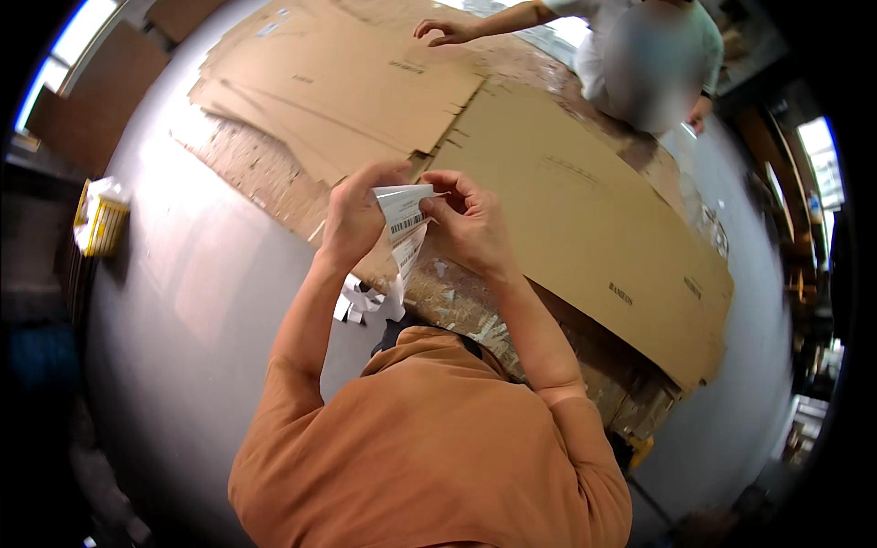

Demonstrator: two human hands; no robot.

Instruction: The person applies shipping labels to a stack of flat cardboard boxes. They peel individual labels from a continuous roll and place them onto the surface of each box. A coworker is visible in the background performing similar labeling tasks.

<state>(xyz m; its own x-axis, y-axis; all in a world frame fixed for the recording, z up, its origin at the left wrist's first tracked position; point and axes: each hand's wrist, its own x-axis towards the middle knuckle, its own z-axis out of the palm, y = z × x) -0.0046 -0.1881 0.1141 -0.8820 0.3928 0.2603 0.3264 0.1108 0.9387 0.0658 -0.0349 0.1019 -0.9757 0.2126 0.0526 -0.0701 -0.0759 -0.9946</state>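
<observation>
Far left, a yellow basket (109, 228); next, the left hand (354, 217), fingers half curled, holds the white label strip (403, 212), dangling by the table's (461, 309) near edge. And here's the right hand (472, 228) (thumb against bent fingers) pinching the strip's right side, cardboard sheet (585, 215) beyond.

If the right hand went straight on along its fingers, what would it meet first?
The right hand would first meet the white label strip it is touching, then probably the left hand; depth is unclear.
</observation>
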